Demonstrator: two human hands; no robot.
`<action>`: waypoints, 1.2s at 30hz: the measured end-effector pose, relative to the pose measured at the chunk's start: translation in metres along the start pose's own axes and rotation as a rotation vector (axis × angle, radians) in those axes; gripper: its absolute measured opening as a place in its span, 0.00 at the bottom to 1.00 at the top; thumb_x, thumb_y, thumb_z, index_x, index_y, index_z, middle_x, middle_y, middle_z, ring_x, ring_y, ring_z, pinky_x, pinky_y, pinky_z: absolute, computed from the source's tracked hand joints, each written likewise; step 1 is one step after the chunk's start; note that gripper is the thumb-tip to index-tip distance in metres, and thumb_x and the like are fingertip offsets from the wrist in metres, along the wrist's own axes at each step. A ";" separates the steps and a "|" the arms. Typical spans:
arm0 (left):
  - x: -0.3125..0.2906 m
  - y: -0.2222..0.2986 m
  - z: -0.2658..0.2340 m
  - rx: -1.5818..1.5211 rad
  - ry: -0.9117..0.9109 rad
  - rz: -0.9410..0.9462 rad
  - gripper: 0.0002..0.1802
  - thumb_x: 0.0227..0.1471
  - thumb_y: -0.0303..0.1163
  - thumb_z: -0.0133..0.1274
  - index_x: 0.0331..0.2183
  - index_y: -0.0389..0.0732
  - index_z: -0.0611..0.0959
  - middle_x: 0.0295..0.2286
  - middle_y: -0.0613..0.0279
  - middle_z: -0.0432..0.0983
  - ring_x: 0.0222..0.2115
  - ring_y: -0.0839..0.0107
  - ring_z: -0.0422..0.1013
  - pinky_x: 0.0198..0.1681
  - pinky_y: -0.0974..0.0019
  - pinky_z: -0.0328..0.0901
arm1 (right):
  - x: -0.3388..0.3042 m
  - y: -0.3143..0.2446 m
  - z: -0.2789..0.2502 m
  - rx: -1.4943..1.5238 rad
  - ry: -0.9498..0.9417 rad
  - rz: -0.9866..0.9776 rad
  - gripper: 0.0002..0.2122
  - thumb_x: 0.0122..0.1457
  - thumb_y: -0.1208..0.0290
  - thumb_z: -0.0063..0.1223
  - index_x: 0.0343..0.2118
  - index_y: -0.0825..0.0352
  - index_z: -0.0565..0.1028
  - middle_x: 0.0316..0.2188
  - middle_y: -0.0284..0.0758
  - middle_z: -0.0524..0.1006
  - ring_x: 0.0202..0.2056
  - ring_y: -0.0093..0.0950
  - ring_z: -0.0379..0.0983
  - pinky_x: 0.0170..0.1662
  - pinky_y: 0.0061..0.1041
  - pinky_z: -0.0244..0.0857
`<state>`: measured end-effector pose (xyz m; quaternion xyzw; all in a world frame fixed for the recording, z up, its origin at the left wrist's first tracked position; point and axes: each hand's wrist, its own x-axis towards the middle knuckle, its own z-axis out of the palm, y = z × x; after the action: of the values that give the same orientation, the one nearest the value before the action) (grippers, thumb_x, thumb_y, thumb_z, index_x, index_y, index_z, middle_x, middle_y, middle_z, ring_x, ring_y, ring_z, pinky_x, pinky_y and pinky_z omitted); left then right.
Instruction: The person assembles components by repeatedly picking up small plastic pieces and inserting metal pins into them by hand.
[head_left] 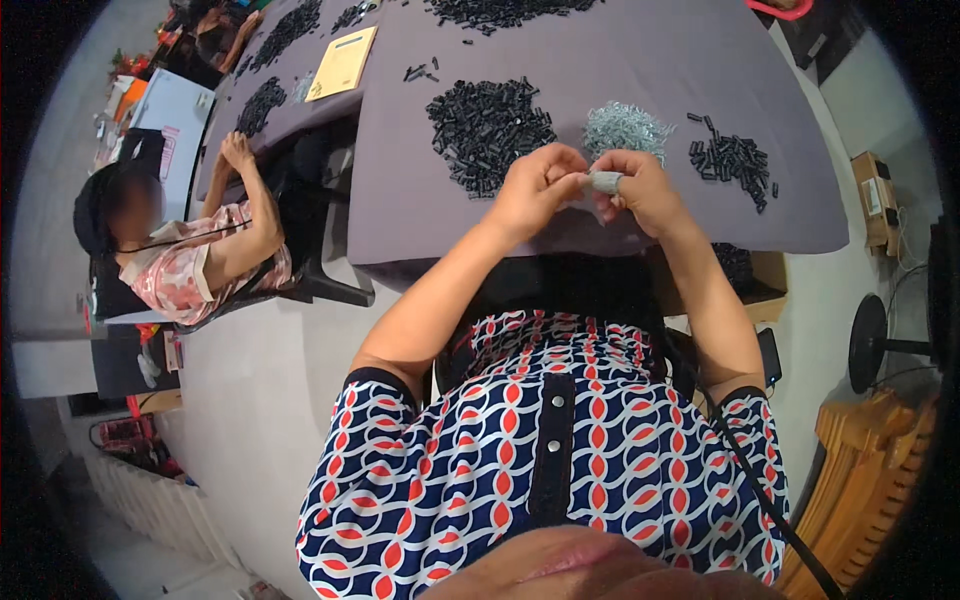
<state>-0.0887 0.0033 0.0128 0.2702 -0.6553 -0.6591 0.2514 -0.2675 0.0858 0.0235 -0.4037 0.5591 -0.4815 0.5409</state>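
Note:
My left hand (541, 192) and my right hand (648, 192) meet above the near edge of a cloth-covered table (400, 205). Their fingertips are pinched together, and whatever lies between them is too small or hidden to make out. A grey wrap (606, 182) covers one finger of the right hand. Just beyond the hands sits a heap of small silvery metal pieces (627, 128). A large pile of short black tube-like parts (488, 130) spreads to the left of it. Over to the right lies a smaller pile of similar black parts (732, 165).
At the left, a co-worker (215, 245) sits at an adjoining table by another black pile (262, 105). A yellow booklet (341, 64) lies there. More black parts (500, 10) cover the far edge. A cardboard box (768, 275) stands under the table; a carved wooden seat (870, 470) is lower right.

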 end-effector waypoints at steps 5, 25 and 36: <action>0.001 -0.008 -0.001 0.230 -0.012 0.321 0.05 0.56 0.25 0.56 0.35 0.35 0.77 0.25 0.64 0.74 0.25 0.77 0.72 0.29 0.71 0.67 | -0.005 0.002 -0.005 0.244 -0.111 0.136 0.05 0.58 0.72 0.54 0.33 0.67 0.76 0.22 0.31 0.75 0.20 0.21 0.73 0.21 0.20 0.69; 0.032 -0.027 0.002 0.532 0.260 0.399 0.10 0.54 0.27 0.56 0.38 0.34 0.80 0.28 0.56 0.78 0.23 0.68 0.73 0.30 0.66 0.68 | -0.012 0.012 0.021 -0.556 0.364 -0.265 0.06 0.47 0.79 0.57 0.29 0.68 0.74 0.25 0.37 0.77 0.26 0.30 0.75 0.31 0.29 0.67; -0.043 -0.026 -0.059 0.555 0.504 0.284 0.05 0.55 0.25 0.54 0.35 0.35 0.81 0.27 0.55 0.77 0.27 0.63 0.74 0.32 0.65 0.68 | -0.017 0.037 0.020 -0.529 0.355 -0.312 0.08 0.48 0.82 0.55 0.32 0.70 0.75 0.27 0.36 0.75 0.28 0.25 0.74 0.32 0.24 0.67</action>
<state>-0.0167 -0.0097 -0.0122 0.3880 -0.7569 -0.3289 0.4103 -0.2434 0.1076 -0.0079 -0.5205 0.6812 -0.4595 0.2321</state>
